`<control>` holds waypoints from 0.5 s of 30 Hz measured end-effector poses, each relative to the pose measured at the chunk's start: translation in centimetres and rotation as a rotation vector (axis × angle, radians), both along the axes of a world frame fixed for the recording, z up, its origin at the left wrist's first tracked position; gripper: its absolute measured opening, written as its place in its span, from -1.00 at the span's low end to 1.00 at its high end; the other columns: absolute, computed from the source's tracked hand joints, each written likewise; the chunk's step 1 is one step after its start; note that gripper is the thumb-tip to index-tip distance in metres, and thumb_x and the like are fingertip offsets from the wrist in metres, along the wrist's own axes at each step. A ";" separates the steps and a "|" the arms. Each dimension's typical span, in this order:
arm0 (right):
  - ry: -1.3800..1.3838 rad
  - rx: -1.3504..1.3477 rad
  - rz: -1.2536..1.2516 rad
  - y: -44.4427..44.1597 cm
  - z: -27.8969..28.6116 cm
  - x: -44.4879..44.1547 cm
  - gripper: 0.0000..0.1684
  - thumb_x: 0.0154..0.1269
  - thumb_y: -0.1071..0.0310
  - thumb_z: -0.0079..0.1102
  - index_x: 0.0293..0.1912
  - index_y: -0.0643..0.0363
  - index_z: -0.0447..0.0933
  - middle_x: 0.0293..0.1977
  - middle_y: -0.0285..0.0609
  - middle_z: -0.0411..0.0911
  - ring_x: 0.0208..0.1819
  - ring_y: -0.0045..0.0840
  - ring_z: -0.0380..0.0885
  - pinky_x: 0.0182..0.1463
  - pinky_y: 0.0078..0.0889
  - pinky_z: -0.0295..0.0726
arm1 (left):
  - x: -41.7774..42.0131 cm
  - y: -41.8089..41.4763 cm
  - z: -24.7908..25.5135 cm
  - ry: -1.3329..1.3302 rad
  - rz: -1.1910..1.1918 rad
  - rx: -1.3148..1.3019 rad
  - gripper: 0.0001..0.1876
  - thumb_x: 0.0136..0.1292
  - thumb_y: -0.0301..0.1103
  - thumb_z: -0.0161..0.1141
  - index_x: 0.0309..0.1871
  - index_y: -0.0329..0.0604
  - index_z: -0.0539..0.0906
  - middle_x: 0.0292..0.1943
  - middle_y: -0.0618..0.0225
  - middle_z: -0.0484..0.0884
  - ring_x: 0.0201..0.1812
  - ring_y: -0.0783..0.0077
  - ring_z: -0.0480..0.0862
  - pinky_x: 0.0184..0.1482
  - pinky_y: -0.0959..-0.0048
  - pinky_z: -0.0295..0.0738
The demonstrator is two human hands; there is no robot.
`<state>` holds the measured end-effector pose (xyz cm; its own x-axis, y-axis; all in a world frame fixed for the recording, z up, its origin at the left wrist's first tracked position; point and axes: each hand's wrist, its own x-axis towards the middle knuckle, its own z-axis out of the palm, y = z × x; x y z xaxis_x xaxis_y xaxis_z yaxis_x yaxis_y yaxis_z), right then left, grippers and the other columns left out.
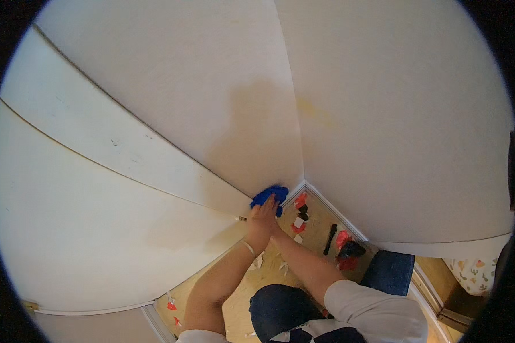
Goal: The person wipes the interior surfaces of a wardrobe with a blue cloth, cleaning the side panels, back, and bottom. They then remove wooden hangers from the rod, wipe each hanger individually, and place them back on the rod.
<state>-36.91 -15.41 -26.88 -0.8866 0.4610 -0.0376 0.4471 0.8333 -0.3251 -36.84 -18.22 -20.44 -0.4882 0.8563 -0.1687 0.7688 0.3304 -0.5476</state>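
Note:
My left hand (261, 218), with a pale band at the wrist, presses a crumpled blue cloth (269, 196) low against the wall, near the corner. Its fingers lie over the cloth. My right forearm (302, 256) reaches in from the lower right and meets the left hand at the wrist. My right hand is mostly hidden behind the left, so its grip does not show. Just beside the cloth, a white baseboard (292, 195) runs to the corner. A small metal fitting (240, 218) sits on the white panel's edge, left of my hand.
White walls (395, 128) rise on both sides of the corner. A white door-like panel (103, 223) stands at left. Red, black and white scraps (299, 223) and a black strip (330, 239) lie on the wood-coloured floor (244, 296). A cactus-print fabric (472, 274) shows at right.

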 end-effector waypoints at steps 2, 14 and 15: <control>0.115 -0.246 0.052 -0.1 3.4 0.7 -0.30 0.40 0.10 -0.26 0.33 0.43 0.00 0.34 0.39 -0.11 0.38 0.23 -0.14 0.33 0.39 -0.23 | -0.4 -1.1 0.0 0.089 -0.005 -0.028 -0.36 0.22 -0.28 0.01 0.41 0.06 0.22 0.46 0.42 0.07 0.44 0.39 0.08 0.19 0.20 0.11; 0.744 -0.928 -0.119 0.4 12.2 4.1 -0.47 0.39 0.38 -0.13 0.28 0.32 0.06 0.41 0.21 -0.31 0.42 0.04 -0.15 0.42 -0.03 -0.02 | 3.5 -4.1 13.5 0.022 0.195 0.566 -0.48 0.16 -0.26 0.03 0.21 -0.27 0.39 0.10 0.05 0.41 0.21 -0.06 0.30 0.27 -0.05 0.10; 0.712 -0.934 -0.119 0.0 10.6 4.4 -0.51 0.39 0.40 -0.13 0.24 0.33 0.11 0.41 0.21 -0.28 0.41 0.03 -0.11 0.42 -0.02 0.00 | 3.6 -4.4 12.4 -0.022 0.215 0.528 -0.49 0.17 -0.27 0.02 0.20 -0.25 0.41 0.11 0.08 0.41 0.22 -0.01 0.31 0.27 -0.02 0.12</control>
